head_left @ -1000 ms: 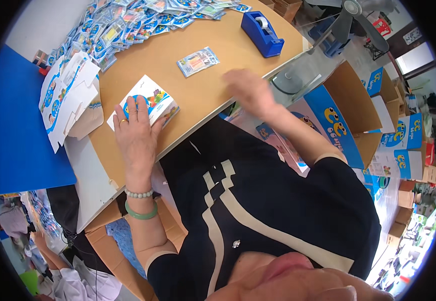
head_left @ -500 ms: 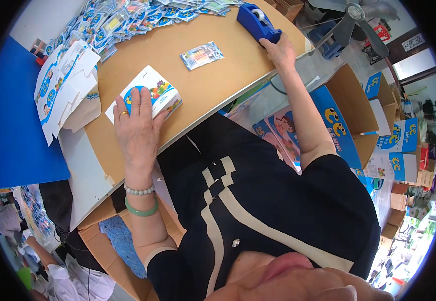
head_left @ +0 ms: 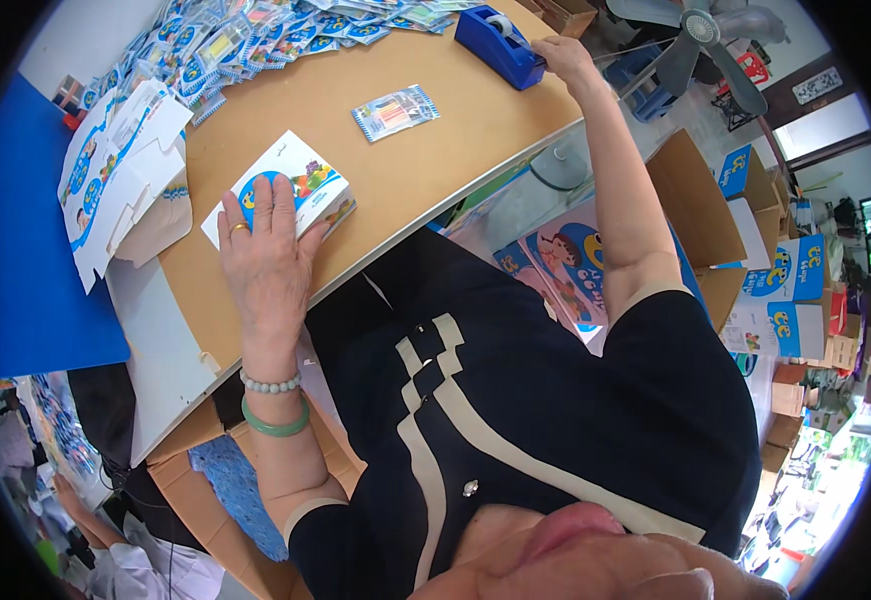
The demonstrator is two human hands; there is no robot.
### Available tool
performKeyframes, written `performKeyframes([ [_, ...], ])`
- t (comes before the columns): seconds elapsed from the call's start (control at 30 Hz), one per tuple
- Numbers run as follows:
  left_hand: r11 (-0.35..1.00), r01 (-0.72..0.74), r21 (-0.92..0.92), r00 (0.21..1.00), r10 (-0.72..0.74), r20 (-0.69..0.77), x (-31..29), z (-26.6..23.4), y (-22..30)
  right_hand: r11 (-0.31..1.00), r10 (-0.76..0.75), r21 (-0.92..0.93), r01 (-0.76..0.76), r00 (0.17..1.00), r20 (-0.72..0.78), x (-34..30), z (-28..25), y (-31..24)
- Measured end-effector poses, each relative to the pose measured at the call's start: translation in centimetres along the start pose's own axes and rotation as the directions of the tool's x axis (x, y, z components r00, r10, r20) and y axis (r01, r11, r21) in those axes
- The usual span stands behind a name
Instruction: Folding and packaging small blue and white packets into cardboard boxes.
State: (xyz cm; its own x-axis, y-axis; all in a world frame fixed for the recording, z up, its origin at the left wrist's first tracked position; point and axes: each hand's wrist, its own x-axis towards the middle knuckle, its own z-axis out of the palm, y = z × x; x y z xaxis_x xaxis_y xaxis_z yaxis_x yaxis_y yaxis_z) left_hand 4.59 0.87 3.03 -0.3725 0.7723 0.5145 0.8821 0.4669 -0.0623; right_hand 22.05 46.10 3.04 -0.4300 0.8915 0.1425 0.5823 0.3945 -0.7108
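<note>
The left hand (head_left: 267, 250) lay flat and open on the white box (head_left: 312, 182) near the desk's (head_left: 435, 165) front edge; well to its right, the tape dispenser (head_left: 498, 48) slanted lengthwise toward the nearer right hand (head_left: 567, 62), its grip unclear.

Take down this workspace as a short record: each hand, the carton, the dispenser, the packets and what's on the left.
Left hand: flat on carton top
Carton: small, white, fruit-printed, at the table's near edge
Right hand: fingers at the dispenser's right end, grip unclear
Tape dispenser: blue, holding a roll
Single packet: lying alone mid-table
Packet heap: along the table's far side
Left side: white-and-blue printed cardboard pieces
</note>
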Motion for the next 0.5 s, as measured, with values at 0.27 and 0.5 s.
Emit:
performKeyframes([
  [0.27, 1.000, 0.000, 0.010, 1.000, 0.000, -0.008, 0.1, 0.0, 0.1, 0.930, 0.150, 0.323, -0.176, 0.983, 0.104, 0.4, 0.5, 0.5],
  [0.5, 1.000, -0.008, 0.024, 1.000, 0.008, -0.001, 0.0, 0.2, 0.0, 0.848, 0.205, 0.491, -0.201, 0.978, 0.046, -0.9, 1.1, -0.4],
])
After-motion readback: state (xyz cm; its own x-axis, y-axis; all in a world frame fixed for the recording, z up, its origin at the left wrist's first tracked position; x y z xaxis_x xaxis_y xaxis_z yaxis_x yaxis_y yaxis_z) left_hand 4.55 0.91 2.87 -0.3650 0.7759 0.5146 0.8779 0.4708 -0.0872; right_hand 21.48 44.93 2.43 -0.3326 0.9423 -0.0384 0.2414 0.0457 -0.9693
